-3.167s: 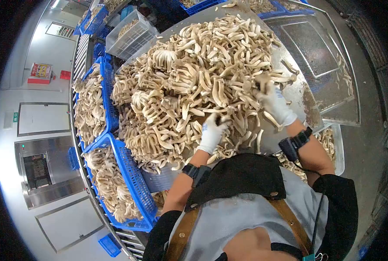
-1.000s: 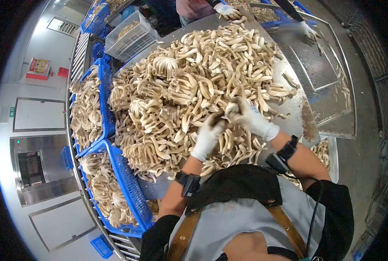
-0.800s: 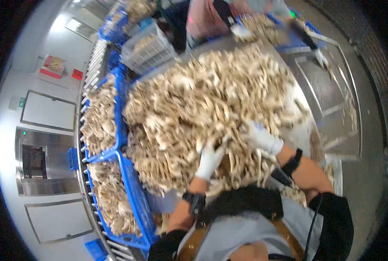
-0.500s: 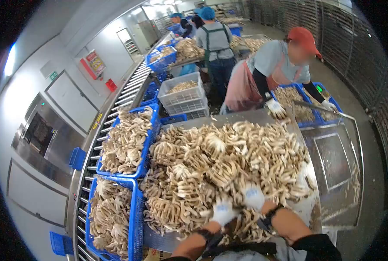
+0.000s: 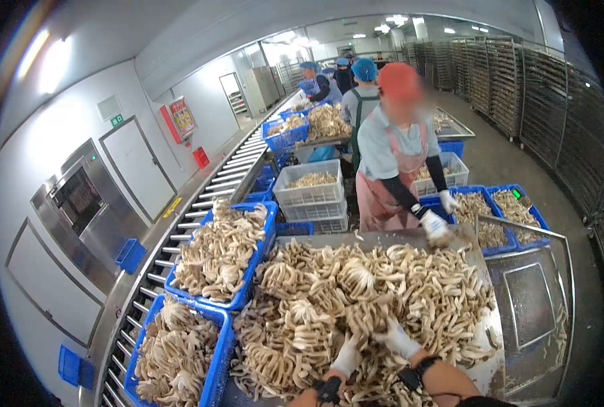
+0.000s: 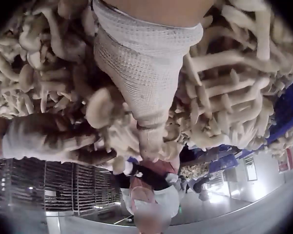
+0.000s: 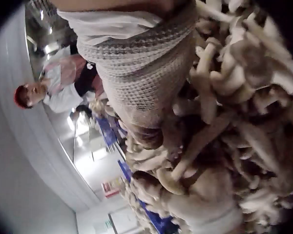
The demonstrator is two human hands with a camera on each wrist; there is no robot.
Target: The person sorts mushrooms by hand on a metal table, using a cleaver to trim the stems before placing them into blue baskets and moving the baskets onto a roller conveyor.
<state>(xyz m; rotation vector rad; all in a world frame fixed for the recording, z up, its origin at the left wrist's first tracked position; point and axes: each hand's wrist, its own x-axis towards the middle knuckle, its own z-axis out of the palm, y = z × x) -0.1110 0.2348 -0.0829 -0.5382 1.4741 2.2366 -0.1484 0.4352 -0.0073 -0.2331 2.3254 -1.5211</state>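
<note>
Head view | white-gloved left hand (image 5: pixel 346 355), white-gloved right hand (image 5: pixel 399 340) by beige mushroom clump (image 5: pixel 368 315) | each grip: cannot tell | best parted gently, unbruised

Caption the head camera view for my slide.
Gloved left hand and gloved right hand at a mushroom pile beside blue crates.

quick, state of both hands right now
White-gloved left hand: at the pale tan mushroom clump; whether its grip is closed cannot be told.
White-gloved right hand: open, fingers extended toward that clump.
</note>
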